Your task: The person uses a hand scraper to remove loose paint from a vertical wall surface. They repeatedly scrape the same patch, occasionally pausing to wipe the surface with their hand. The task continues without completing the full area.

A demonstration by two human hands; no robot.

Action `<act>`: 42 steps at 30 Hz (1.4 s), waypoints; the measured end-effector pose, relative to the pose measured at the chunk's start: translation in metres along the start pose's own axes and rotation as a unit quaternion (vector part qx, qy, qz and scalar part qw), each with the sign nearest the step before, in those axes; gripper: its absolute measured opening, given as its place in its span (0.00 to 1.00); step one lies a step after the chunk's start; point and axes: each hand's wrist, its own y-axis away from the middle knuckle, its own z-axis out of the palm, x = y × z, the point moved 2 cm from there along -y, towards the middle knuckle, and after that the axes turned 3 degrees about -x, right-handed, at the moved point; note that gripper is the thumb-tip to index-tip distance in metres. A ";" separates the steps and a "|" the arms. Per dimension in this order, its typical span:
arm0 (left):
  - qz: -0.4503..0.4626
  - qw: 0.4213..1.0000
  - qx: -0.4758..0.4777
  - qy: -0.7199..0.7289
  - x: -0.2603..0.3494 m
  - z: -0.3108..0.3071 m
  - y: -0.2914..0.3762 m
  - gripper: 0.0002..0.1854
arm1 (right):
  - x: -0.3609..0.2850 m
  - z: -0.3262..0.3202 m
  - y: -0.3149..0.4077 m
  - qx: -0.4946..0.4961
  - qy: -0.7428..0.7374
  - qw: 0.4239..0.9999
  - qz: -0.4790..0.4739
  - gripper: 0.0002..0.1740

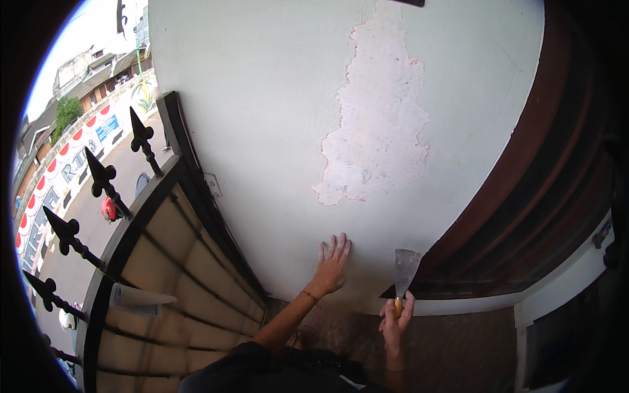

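My left hand (331,269) lies against the lower part of a pale painted wall (255,147), its fingers apart and nothing held in them. To its right, my right hand (396,324) grips the wooden handle of a putty knife (407,270), whose broad metal blade points up beside the dark window frame's corner. Above both hands the wall bears a long, irregular whitish patch (376,123) with jagged reddish edges and grey marks. The patch narrows toward the top.
A black metal gate (128,240) with spear-shaped finials and beige panels stands on the left, papers (137,299) hanging on it. A dark-red window frame (496,182) with bars curves along the right. Beyond the gate lies a street with a painted wall (73,162).
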 end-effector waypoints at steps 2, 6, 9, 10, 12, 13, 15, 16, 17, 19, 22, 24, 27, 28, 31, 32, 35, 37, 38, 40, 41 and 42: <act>0.000 0.974 -0.179 0.141 -0.009 0.017 0.030 0.36 | -0.012 0.014 -0.006 0.010 0.070 0.994 -0.088 0.25; -0.103 0.852 -0.132 0.496 -0.044 0.000 0.024 0.28 | -0.009 0.060 -0.017 -0.046 0.065 0.986 -0.145 0.27; -0.080 0.682 -0.011 0.727 -0.061 -0.039 -0.005 0.25 | -0.007 0.097 -0.027 -0.110 -0.005 0.986 -0.127 0.27; -0.060 0.588 -0.013 0.806 -0.067 -0.054 -0.014 0.26 | -0.009 0.110 -0.031 -0.125 -0.040 0.984 -0.122 0.26; -0.057 0.534 0.010 0.844 -0.072 -0.080 -0.029 0.27 | -0.015 0.134 -0.040 -0.167 -0.070 0.977 -0.117 0.25; -0.076 0.579 0.036 0.811 -0.073 -0.090 -0.035 0.28 | -0.018 0.145 -0.046 -0.196 -0.064 0.972 -0.117 0.25; -0.079 0.610 0.063 0.786 -0.070 -0.106 -0.043 0.29 | -0.020 0.162 -0.055 -0.238 -0.068 0.961 -0.123 0.25; -0.064 0.602 0.067 0.793 -0.069 -0.111 -0.046 0.28 | -0.019 0.171 -0.060 -0.253 -0.081 0.956 -0.128 0.24; -0.042 0.585 0.076 0.806 -0.068 -0.114 -0.048 0.28 | -0.018 0.178 -0.063 -0.273 -0.103 0.948 -0.131 0.24; -0.051 0.567 0.119 0.814 -0.069 -0.116 -0.055 0.28 | -0.014 0.190 -0.071 -0.279 -0.096 0.947 -0.128 0.20; -0.050 0.583 0.125 0.801 -0.075 -0.112 -0.058 0.27 | -0.006 0.200 -0.081 -0.275 -0.145 0.945 -0.100 0.15; -0.071 0.608 0.109 0.783 -0.078 -0.106 -0.060 0.27 | -0.002 0.205 -0.085 -0.275 -0.104 0.950 -0.106 0.15; -0.049 0.601 0.121 0.788 -0.080 -0.103 -0.061 0.27 | -0.001 0.209 -0.089 -0.261 -0.084 0.955 -0.112 0.14; -0.052 0.612 0.129 0.778 -0.081 -0.104 -0.061 0.27 | -0.001 0.210 -0.089 -0.272 -0.095 0.950 -0.122 0.14; -0.049 0.625 0.127 0.768 -0.081 -0.106 -0.062 0.27 | 0.001 0.214 -0.090 -0.264 -0.098 0.951 -0.126 0.21; -0.048 0.622 0.125 0.771 -0.082 -0.107 -0.061 0.26 | 0.003 0.216 -0.091 -0.254 -0.080 0.954 -0.140 0.24; -0.061 0.631 0.137 0.761 -0.084 -0.109 -0.060 0.24 | 0.010 0.220 -0.096 -0.227 -0.054 0.959 -0.162 0.32; -0.063 0.659 0.155 0.734 -0.085 -0.109 -0.060 0.23 | 0.014 0.222 -0.106 -0.214 -0.014 0.953 -0.212 0.36; -0.064 0.678 0.162 0.714 -0.086 -0.108 -0.060 0.23 | 0.015 0.223 -0.111 -0.205 0.013 0.948 -0.242 0.37; -0.069 0.696 0.175 0.693 -0.087 -0.104 -0.061 0.23 | 0.017 0.221 -0.116 -0.194 0.049 0.939 -0.278 0.37; -0.071 0.696 0.182 0.691 -0.087 -0.102 -0.061 0.22 | 0.017 0.220 -0.118 -0.196 0.044 0.940 -0.276 0.38; -0.072 0.694 0.184 0.693 -0.088 -0.100 -0.061 0.22 | 0.019 0.218 -0.116 -0.212 -0.006 0.950 -0.228 0.38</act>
